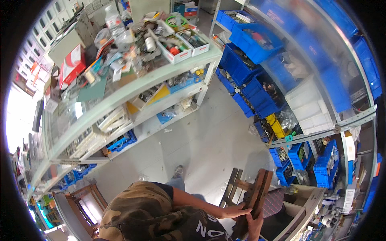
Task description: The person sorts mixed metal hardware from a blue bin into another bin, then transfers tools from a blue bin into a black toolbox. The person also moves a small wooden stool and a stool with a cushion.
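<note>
Near the bottom right, my left hand [235,211] reaches across my body, its fingers against a dark brown wooden piece [261,191] made of thick parallel bars. My right hand [255,225] grips the lower part of the same piece, close beside the left. A slatted wooden frame [231,186] stands just left of the bars; whether the two are joined cannot be told. Behind the bars lies a dark quilted pad [273,202] with pink diamond stitching.
A glass-topped counter [135,86] holding boxes and loose parts runs along the left. Metal shelving with blue bins [259,98] fills the right. An open wooden drawer unit [304,208] is beside my right hand. Grey floor [193,138] lies between, with my shoe [178,171] on it.
</note>
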Demonstrator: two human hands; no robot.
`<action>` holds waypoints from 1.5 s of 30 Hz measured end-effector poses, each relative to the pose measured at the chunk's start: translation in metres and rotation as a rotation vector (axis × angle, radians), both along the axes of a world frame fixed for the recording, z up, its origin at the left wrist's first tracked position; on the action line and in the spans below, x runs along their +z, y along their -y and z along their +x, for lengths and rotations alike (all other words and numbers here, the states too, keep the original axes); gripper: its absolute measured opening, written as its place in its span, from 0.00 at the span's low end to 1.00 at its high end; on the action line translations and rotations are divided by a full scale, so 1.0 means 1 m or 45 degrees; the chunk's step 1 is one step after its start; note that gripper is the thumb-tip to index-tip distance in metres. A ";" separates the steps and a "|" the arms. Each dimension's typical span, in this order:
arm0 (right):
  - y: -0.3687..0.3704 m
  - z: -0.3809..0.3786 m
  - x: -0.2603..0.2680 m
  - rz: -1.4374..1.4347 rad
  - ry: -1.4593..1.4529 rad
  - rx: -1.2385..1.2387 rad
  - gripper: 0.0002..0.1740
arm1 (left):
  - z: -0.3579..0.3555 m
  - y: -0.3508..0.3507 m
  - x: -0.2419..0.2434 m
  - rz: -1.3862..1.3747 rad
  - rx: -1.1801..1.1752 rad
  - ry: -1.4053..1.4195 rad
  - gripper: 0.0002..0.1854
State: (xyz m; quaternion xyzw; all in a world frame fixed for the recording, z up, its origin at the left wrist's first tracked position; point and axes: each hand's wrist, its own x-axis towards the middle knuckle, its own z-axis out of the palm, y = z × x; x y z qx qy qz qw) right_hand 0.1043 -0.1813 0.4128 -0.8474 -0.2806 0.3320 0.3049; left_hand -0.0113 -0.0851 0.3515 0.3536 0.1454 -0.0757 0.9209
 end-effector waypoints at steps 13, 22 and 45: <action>-0.380 0.125 0.010 0.182 0.419 0.668 0.42 | 0.023 -0.395 0.036 1.636 0.404 -0.095 0.18; -0.697 0.126 0.022 0.415 0.064 1.132 0.40 | -0.035 -0.508 0.058 1.198 1.484 -0.944 0.13; -1.284 -0.123 -0.113 0.210 0.241 1.438 0.44 | -0.089 -0.900 0.116 0.320 2.645 -1.104 0.10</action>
